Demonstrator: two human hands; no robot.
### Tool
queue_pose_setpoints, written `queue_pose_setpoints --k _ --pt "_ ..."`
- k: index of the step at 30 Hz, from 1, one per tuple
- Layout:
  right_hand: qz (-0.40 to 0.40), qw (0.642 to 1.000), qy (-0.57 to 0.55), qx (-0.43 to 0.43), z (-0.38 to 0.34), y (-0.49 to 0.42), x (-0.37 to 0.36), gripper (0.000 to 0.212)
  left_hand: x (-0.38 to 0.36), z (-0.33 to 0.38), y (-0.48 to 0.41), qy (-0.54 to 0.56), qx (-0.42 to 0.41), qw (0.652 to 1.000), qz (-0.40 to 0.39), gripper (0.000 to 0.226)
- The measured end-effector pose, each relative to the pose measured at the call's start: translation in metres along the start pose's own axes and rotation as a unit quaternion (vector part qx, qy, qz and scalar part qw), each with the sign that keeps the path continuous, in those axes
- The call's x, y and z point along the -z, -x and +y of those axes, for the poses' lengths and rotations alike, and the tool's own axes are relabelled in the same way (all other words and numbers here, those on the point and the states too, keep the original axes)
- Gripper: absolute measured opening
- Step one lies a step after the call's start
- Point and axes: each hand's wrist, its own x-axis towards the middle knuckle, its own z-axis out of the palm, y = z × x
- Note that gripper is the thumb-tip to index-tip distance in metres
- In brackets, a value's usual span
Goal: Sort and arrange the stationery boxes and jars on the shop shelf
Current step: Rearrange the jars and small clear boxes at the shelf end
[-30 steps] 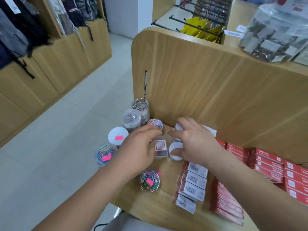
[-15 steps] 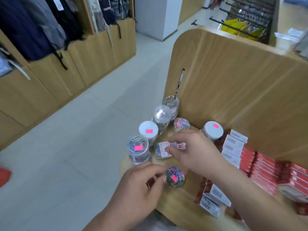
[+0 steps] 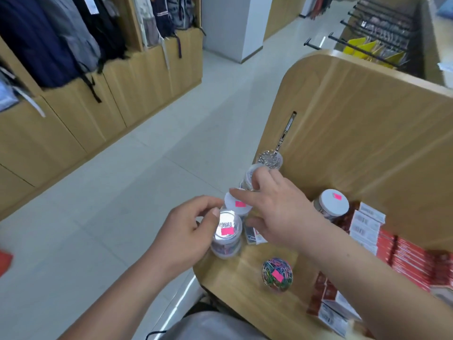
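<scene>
clip jar [image 3: 226, 233] sits in left hand [image 3: 186, 231], right hand [image 3: 282, 212] touching white lid [image 3: 232, 202].

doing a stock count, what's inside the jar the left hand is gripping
Through the clear jar only a blurred mix of colours shows low on its side, probably paper clips. Glare and a pink sticker on top, and the left hand, hide the rest.

A clear jar [image 3: 226, 233], pink sticker on its lid, stands upright in the left hand [image 3: 186, 231]. A white-lidded jar [image 3: 237, 204] sits under the fingers of the right hand [image 3: 277, 212]. A clip jar [image 3: 277, 274] sits nearer, below that wrist, with red boxes [image 3: 404, 253] stacked to its right.
</scene>
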Motion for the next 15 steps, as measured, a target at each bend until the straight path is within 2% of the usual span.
queue_pose_setpoints --k 3,8,11,15 --pt "0.024 1.000 0.001 0.009 -0.001 -0.004 -0.003 0.036 0.003 -0.005 -0.001 0.005 0.006 1.000 -0.016 0.025" --pt "0.005 0.998 0.068 -0.002 -0.007 -0.011 0.000 0.070 0.005 -0.008 -0.005 0.007 0.003 0.999 -0.041 0.025" --pt "-0.026 0.995 0.101 0.002 -0.007 -0.016 0.000 0.066 0.007 -0.009 -0.004 0.011 0.007 0.998 -0.062 0.023" --pt "-0.056 0.996 0.069 0.020 -0.001 -0.020 0.009 0.059 0.010 -0.013 -0.004 0.007 0.005 0.997 -0.082 0.023"
